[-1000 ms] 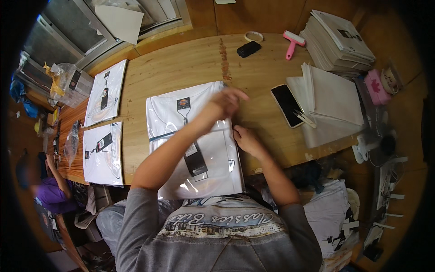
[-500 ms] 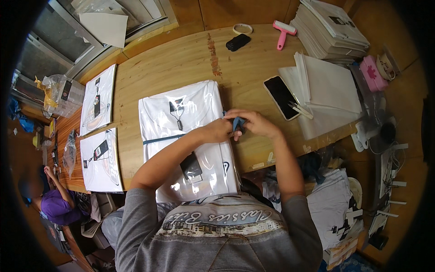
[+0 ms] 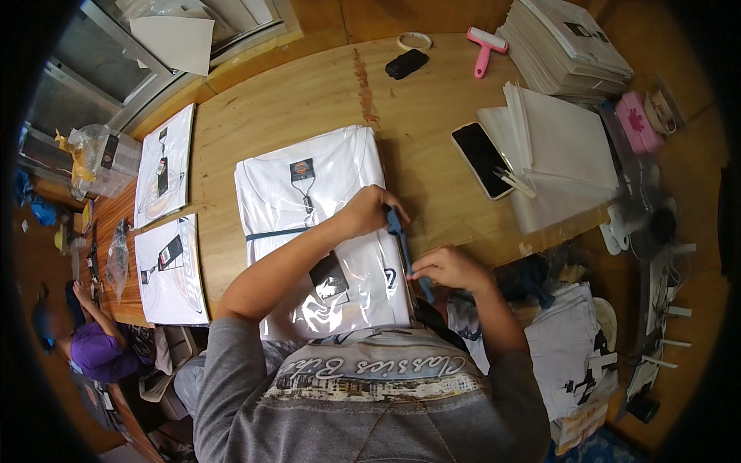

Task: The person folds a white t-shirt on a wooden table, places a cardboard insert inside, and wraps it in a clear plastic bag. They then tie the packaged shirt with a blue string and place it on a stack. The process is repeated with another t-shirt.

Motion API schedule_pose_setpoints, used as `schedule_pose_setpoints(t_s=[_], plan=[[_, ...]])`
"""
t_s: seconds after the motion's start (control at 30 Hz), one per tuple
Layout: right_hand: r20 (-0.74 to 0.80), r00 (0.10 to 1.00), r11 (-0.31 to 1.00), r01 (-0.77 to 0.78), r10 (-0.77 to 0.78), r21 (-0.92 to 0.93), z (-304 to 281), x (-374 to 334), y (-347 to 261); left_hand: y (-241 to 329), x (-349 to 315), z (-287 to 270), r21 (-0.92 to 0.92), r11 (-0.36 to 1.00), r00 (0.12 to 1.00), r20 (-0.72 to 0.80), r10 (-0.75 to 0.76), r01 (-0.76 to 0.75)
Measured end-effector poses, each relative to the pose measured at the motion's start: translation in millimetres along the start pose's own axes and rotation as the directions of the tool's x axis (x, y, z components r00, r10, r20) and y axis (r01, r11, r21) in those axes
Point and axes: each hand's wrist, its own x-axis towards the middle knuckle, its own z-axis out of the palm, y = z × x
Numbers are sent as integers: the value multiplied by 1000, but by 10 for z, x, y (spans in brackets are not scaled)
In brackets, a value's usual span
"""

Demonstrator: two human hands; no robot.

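Observation:
A stack of folded white T-shirts in clear plastic bags (image 3: pixel 347 293) lies before me at the table's near edge, dark tags showing through the top bag. A narrow blue cloth strip (image 3: pixel 275 234) runs across the stack and reaches its right side. There my left hand (image 3: pixel 370 211) is closed on the strip, its fingertips partly hidden at the stack's edge. Lower down, beside the right side, my right hand (image 3: pixel 451 268) pinches the strip's hanging length, drawn down from the left hand. Whether a knot sits under the left fingers, I cannot tell.
Two bagged shirts (image 3: pixel 171 270) lie at left. A phone (image 3: pixel 480 160), tweezers-like tool (image 3: pixel 515 184) and clear bags (image 3: pixel 567 154) are at right. Further back are a pink lint roller (image 3: pixel 485 52), tape ring (image 3: pixel 414 41) and black object (image 3: pixel 407 65). A person in purple (image 3: pixel 96 349) sits far left.
My right hand has moved down and away from my left, drawing out the blue strip's length. My left hand has stayed by the stack's right edge.

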Motion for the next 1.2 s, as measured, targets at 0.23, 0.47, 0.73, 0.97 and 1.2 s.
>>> schedule_pose_setpoints(t_s=[0.23, 0.47, 0.73, 0.97, 1.2], plan=[[-377, 919, 969, 189, -117, 160, -281, 534, 146, 361, -73, -21, 816, 389, 866, 243, 438, -426], [-242, 953, 977, 201, -180, 64, -293, 815, 90, 266, -159, -99, 840, 234, 762, 281, 584, -489], [-287, 822, 728, 206, -491, -654, -538, 733, 221, 271, -478, -190, 596, 698, 826, -99, 555, -397], [-386, 905, 718, 148, 180, 681, -336, 709, 363, 448, -721, -230, 210, 963, 833, -493, 253, -168], [-338, 935, -130, 350, 108, 928, -159, 862, 292, 148, -624, -83, -728, 637, 902, -416, -117, -253]])
